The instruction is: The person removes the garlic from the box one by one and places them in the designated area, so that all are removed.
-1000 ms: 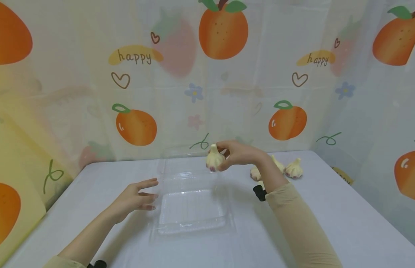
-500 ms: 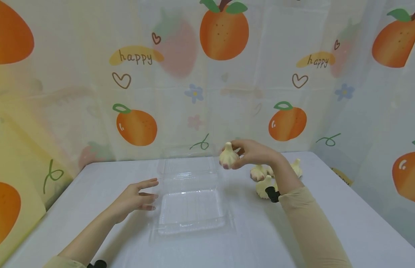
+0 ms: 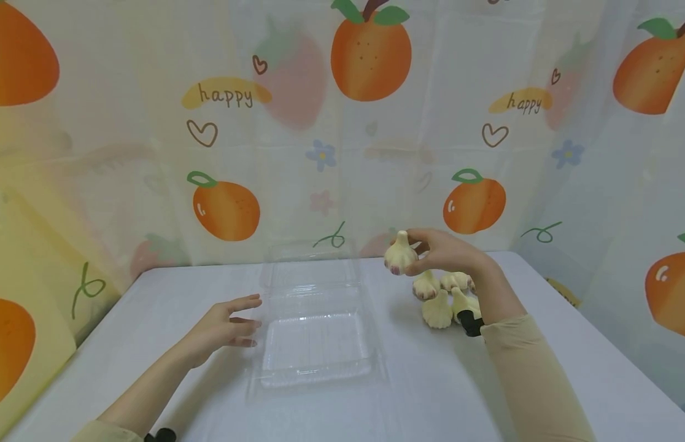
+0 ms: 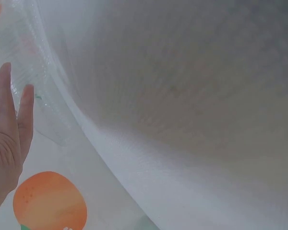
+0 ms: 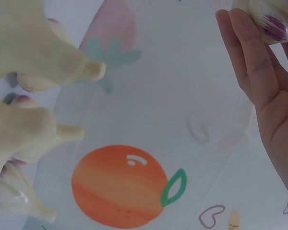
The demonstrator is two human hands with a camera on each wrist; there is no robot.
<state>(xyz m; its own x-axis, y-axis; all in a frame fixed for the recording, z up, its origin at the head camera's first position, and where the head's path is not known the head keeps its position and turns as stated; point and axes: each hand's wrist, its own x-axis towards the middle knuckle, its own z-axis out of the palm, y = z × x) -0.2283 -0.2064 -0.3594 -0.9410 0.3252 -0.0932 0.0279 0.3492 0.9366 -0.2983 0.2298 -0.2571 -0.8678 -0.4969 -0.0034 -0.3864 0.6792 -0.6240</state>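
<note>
My right hand (image 3: pixel 446 250) pinches a garlic bulb (image 3: pixel 401 253) by its side, stem up, above the table at the back. In the right wrist view, the same hand (image 5: pixel 273 81) has its fingers at the bulb's purple-marked base (image 5: pixel 273 26). Below and to the right sit several more garlic bulbs (image 3: pixel 437 310), partly covered by the right forearm. My left hand (image 3: pixel 223 328) hovers with fingers spread at the left side of a clear plastic clamshell box (image 3: pixel 320 347), whose lid (image 3: pixel 309 273) is folded back. The left wrist view catches this hand (image 4: pixel 12 124) at its edge, holding nothing.
A white cloth covers the table (image 3: pixel 171 307). Behind it hangs a curtain (image 3: pixel 375 153) printed with oranges, and the side walls carry the same print. Black wrist mounts (image 3: pixel 469 323) sit on both forearms.
My right hand has moved right with the garlic bulb, from over the clear box's lid toward the other bulbs, uncovering more of them. My left hand has stayed in place.
</note>
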